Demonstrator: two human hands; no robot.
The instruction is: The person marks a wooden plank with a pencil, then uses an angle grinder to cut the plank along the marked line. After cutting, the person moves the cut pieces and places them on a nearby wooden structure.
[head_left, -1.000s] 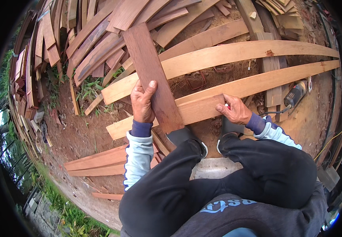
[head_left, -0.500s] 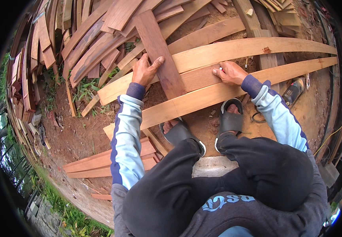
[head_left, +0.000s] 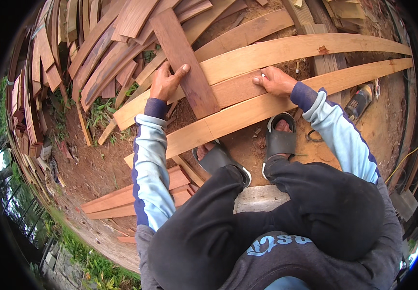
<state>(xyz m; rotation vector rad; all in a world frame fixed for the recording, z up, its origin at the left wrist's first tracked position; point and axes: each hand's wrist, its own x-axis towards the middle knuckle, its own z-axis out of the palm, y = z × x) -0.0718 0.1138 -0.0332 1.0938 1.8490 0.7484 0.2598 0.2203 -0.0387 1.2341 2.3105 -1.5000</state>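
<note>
My left hand (head_left: 165, 82) grips the left edge of a dark reddish board (head_left: 172, 34), thumb on top, which lies crosswise over the upper pale long board (head_left: 358, 41). My right hand (head_left: 276, 82) is closed on the right end of a short light-brown board (head_left: 235, 87), with a small white-tipped object, too small to name, among the fingers. The short board sits lengthwise between the upper long board and the lower pale long board (head_left: 339, 82), its left end meeting or passing beside the dark board; which, I cannot tell.
A heap of cut boards (head_left: 102, 58) covers the upper left, with more boards (head_left: 117, 203) at lower left. A power tool (head_left: 358, 101) with a cord lies at the right. My sandalled feet (head_left: 279, 135) are below the long boards, beside a pale block (head_left: 257, 198).
Both hands have moved forward, away from my body, with the dark and short boards. The short board, earlier over the lower long board, is now between the long ones.
</note>
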